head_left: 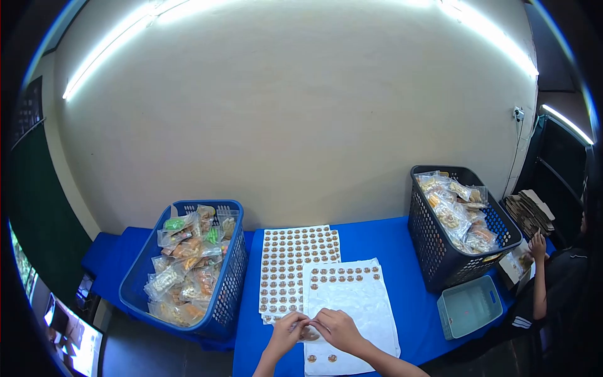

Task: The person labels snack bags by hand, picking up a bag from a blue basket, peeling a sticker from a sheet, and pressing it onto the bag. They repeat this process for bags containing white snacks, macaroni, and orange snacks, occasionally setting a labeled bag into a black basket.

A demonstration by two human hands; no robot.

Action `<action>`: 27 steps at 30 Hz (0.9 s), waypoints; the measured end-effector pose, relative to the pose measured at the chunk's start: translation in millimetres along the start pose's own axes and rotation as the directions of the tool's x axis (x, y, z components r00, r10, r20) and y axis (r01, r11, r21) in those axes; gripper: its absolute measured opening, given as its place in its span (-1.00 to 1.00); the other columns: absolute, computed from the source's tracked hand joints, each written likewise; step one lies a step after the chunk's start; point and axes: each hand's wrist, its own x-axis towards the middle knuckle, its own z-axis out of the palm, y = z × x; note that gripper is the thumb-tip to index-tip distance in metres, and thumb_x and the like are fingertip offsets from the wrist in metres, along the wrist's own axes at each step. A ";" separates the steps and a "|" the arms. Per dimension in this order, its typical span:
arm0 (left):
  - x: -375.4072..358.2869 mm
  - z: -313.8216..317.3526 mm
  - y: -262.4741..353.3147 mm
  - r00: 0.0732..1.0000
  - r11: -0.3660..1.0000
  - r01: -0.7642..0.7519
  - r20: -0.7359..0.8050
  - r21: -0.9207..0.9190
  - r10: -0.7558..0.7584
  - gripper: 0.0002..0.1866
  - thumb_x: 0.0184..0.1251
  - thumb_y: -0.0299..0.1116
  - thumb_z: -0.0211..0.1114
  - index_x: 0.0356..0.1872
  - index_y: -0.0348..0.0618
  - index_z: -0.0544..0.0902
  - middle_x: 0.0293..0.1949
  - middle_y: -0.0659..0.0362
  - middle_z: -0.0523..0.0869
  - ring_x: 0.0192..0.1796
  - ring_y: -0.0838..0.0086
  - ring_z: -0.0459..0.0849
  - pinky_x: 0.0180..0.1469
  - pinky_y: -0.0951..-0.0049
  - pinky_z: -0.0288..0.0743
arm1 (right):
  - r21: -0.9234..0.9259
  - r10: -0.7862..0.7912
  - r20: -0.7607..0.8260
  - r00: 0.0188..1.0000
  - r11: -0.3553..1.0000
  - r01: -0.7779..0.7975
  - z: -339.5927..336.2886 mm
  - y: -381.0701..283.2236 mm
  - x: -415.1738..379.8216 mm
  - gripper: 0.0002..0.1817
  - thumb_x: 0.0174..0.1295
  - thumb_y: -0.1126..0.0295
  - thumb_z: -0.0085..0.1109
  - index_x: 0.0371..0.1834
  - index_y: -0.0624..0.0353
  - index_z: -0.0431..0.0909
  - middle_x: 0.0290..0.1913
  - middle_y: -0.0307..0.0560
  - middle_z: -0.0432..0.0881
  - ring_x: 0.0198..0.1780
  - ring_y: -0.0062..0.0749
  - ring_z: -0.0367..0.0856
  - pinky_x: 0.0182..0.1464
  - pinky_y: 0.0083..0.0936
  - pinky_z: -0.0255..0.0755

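My left hand point(288, 333) and my right hand point(336, 328) meet over the front of the white sticker sheet, both with fingers pinched together. Between them is a small clear plastic packet point(309, 335) with something brownish inside, mostly covered by my fingers. Under my hands lies the partly used sticker sheet point(352, 308), with round brown stickers along its top and a few near its bottom edge. To its left, partly beneath it, are fuller sheets of round stickers point(292, 264).
A blue basket point(229, 283) of bagged snacks stands left; a dark basket point(433, 251) of similar bags stands right. Near it are a translucent tub point(470, 308) and flattened cardboard point(529, 212). At far right, another person's hand point(537, 245) is raised. Blue cloth point(374, 242) covers the table.
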 end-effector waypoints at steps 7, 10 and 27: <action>4.6 -13.2 11.1 0.865 0.998 -0.068 -0.498 -0.003 0.058 -0.88 0.17 -0.47 0.15 -0.49 -0.30 0.49 -0.52 0.19 0.54 -0.48 0.60 0.46 -0.45 0.61 0.32 | 0.204 0.106 -0.098 0.990 0.975 -0.084 5.7 -35.1 14.3 -0.85 -0.01 0.42 0.17 -0.58 0.22 0.41 -0.56 -0.12 0.43 -0.58 -0.32 0.45 -0.50 -0.47 0.33; 5.8 -32.7 12.4 0.813 0.999 -0.039 -0.582 -0.035 0.012 -0.85 0.20 -0.45 0.14 -0.51 -0.31 0.48 -0.54 0.21 0.50 -0.50 0.64 0.43 -0.50 0.63 0.29 | 0.201 0.060 -0.023 0.998 0.978 -0.054 14.9 -40.5 7.2 -0.85 -0.01 0.41 0.16 -0.57 0.22 0.41 -0.57 -0.12 0.43 -0.57 -0.34 0.46 -0.51 -0.49 0.34; -9.4 4.0 1.1 0.928 0.906 -0.278 -0.155 0.319 0.340 -0.72 -0.02 -0.43 0.28 -0.21 -0.12 0.55 -0.16 0.14 0.59 -0.14 0.33 0.54 -0.08 0.39 0.30 | 0.530 0.379 0.000 0.925 0.785 -0.322 22.6 -9.5 -12.0 -0.83 0.11 0.36 0.14 -0.39 0.27 0.52 -0.43 -0.08 0.52 -0.37 -0.52 0.48 -0.30 -0.61 0.35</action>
